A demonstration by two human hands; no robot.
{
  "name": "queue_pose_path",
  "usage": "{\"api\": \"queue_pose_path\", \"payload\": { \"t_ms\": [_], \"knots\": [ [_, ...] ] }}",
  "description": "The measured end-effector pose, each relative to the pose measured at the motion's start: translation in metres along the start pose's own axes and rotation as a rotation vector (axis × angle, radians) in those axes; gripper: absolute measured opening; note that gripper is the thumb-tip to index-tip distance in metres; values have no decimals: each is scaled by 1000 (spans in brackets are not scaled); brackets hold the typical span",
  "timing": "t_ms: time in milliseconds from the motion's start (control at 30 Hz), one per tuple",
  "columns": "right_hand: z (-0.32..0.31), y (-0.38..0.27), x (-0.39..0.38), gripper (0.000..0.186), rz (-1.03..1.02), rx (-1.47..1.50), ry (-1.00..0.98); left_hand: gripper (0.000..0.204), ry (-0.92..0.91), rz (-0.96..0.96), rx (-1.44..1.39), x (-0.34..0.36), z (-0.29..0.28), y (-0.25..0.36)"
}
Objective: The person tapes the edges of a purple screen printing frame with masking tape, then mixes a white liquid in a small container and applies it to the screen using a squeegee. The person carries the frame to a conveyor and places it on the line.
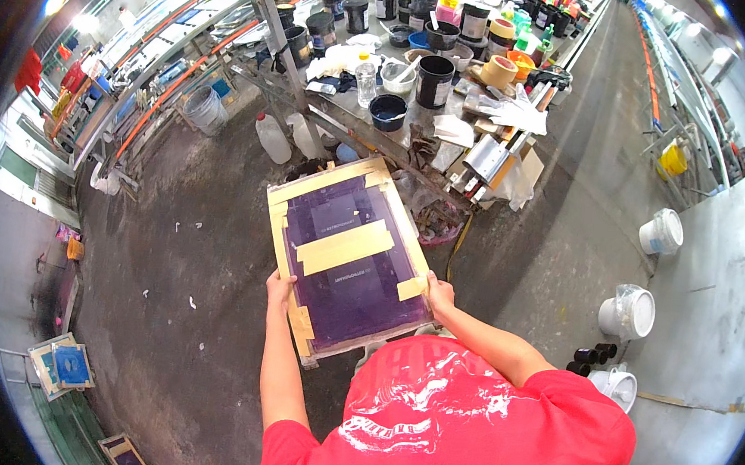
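Held out in front of me is a screen printing frame (352,304), with dark purple mesh and strips of tan masking tape along its edges. One wide tape band (346,246) crosses its middle, and small pale lettering shows on the mesh above and below that band. My left hand (280,289) grips the frame's left side, and my right hand (440,294) grips its right side. The fingers of both hands are partly hidden behind the frame. It is tilted, with its far end near the table's corner.
A cluttered table (346,114) beyond the frame bears ink tubs, a black tub (434,81), tape rolls (499,72) and bottles. Beneath its edge stands a white jug (273,137). White buckets (626,311) line the right wall. More framed screens (61,364) lean at the lower left.
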State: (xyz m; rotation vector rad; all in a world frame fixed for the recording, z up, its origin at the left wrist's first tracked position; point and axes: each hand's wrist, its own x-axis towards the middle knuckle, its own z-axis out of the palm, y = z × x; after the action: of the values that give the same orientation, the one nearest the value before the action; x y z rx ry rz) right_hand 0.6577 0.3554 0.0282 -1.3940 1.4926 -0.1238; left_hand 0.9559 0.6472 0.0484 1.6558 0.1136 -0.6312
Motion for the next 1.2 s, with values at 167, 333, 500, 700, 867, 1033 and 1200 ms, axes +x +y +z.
{"api": "queue_pose_path", "payload": {
  "t_ms": [167,333,500,700,867,1033,1200],
  "knots": [
    [4,-12,-6,59,15,48,-17,41,-23,-23,43,14,3,4],
    [19,-4,14,60,-15,165,18,41,-51,-15,87,18,19,19],
    [31,12,31,59,-36,210,-33,54,-80,-71,149,-2,22,23],
    [36,30,48,58,-48,176,-61,71,-110,28,209,-36,14,-7],
    [27,19,36,60,-36,257,-85,82,-23,29,329,-89,29,-43],
    [11,19,50,53,-163,17,-103,43,282,176,174,-125,42,-84],
    [-31,6,61,38,-369,-14,-32,22,378,162,263,-146,62,-78]
  ]
}}
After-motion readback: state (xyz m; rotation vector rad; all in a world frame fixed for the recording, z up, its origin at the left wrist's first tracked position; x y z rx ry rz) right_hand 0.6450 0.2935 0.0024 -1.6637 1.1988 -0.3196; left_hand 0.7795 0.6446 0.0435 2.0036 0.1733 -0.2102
